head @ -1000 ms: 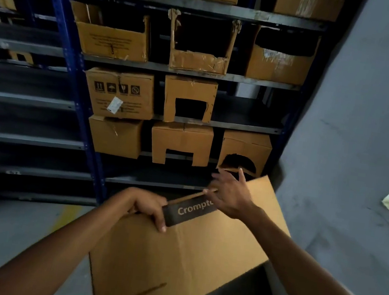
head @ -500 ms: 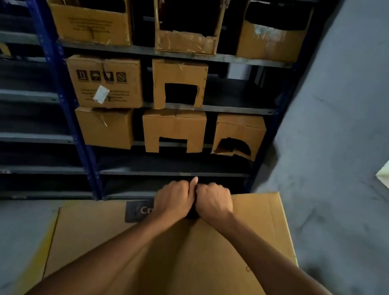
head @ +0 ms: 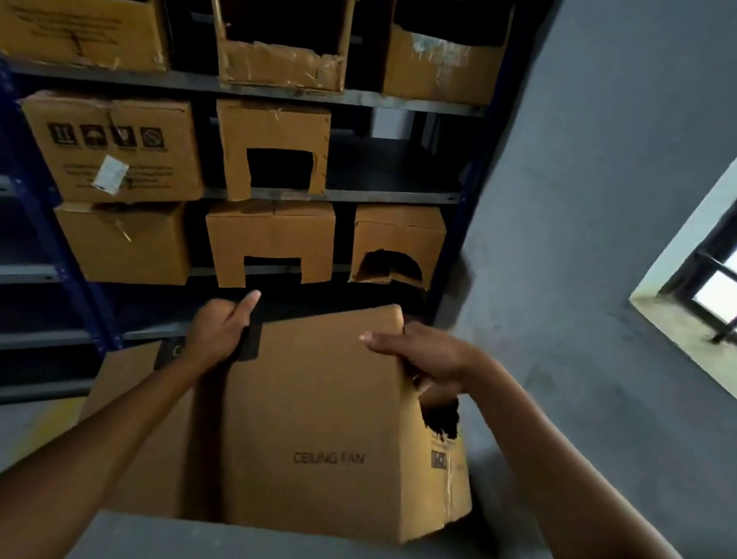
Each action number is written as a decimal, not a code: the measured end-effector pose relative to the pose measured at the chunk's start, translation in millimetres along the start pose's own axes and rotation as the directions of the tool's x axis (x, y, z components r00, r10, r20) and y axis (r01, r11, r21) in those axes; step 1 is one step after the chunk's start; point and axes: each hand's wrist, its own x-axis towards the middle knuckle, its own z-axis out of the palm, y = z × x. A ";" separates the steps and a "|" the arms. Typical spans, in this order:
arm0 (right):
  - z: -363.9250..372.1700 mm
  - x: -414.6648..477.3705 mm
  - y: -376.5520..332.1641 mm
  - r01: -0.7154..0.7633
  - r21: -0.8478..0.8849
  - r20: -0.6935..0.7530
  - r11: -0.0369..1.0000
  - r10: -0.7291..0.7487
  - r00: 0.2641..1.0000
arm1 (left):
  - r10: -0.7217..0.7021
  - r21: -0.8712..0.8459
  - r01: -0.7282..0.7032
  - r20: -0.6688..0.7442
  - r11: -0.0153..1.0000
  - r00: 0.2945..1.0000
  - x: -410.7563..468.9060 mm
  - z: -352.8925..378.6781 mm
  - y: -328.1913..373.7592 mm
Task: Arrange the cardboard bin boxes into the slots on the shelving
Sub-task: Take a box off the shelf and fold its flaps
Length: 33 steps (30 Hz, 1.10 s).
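Left hand [head: 219, 334]: gripping the cardboard bin box [head: 323, 420] at its far left edge, thumb sticking up.
Right hand [head: 424, 358]: curling around the far right corner.
Box position: tilting in front of the shelving [head: 289, 89], below its filled rows.

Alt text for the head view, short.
The left hand and right hand grip a cardboard box printed CEILING FAN at its upper corners, before metal shelving holding cut-open bin boxes.

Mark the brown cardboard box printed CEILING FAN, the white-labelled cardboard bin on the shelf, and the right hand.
Brown cardboard CEILING FAN box [head: 324, 415]: head view, broad printed panel.
White-labelled cardboard bin [head: 154, 171]: head view, front face.
Right hand [head: 431, 359]: head view, back of hand.
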 end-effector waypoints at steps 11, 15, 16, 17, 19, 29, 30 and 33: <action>68.9 47.9 -9.4 0.052 0.331 -0.361 0.942 0.075 0.930 | 0.267 0.054 -0.273 0.104 0.960 0.958 -87.0 27.0 67.3; 89.8 63.7 -15.0 0.053 0.397 -0.372 0.916 0.108 0.922 | 0.251 -0.080 -0.239 0.204 0.968 0.946 -119.2 41.3 70.1; 95.7 67.7 -14.0 0.038 0.389 -0.368 0.920 0.117 0.923 | 0.211 -0.025 -0.210 0.213 0.977 0.954 -117.4 43.7 66.2; 101.5 71.3 -12.4 0.029 0.374 -0.364 0.927 0.118 0.924 | 0.164 0.037 -0.177 0.227 0.983 0.960 -113.8 45.7 61.0; 110.6 74.3 -10.0 0.000 0.327 -0.356 0.945 0.123 0.926 | 0.087 0.156 -0.129 0.251 0.979 0.964 -107.1 49.9 50.6; 89.6 65.5 -10.9 0.013 0.009 -0.395 1.000 -0.009 0.919 | 0.086 0.237 -0.094 0.046 0.967 0.995 -74.5 65.4 40.3; 85.3 63.5 -8.8 0.011 -0.004 -0.415 1.000 -0.012 0.910 | 0.078 0.250 -0.083 0.031 0.965 0.996 -69.2 65.4 38.5; 67.8 57.3 11.8 -0.019 -0.083 -0.480 0.996 -0.023 0.877 | -0.025 0.277 0.025 -0.001 0.960 1.000 -53.7 56.8 37.2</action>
